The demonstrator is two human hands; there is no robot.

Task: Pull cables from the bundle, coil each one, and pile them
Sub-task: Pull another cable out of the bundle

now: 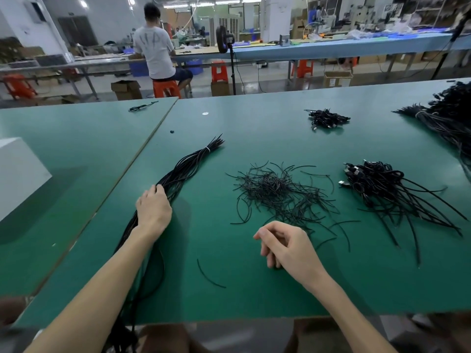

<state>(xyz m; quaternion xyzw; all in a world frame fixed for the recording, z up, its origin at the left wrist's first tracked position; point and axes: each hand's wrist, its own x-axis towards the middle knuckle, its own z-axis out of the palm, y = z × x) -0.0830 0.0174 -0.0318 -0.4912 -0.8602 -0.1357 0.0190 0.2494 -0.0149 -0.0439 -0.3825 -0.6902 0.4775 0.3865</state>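
A long bundle of black cables (188, 164), tied near its far end with a white band, runs diagonally across the green table (254, 128) and hangs over the near edge. My left hand (153, 208) rests on the middle of the bundle, fingertips curled over the cables. My right hand (283, 244) hovers low over the bare table in front of me, fingers loosely curled and holding nothing. A heap of short black ties (277, 192) lies just beyond my right hand. A pile of coiled cables with USB plugs (377, 184) sits at the right.
A small pile of coiled cables (326, 118) lies far back, and a large cable bundle (448, 118) at the far right. One loose tie (209, 275) lies near the front edge. A white box (17, 171) stands left. A person sits at another bench behind.
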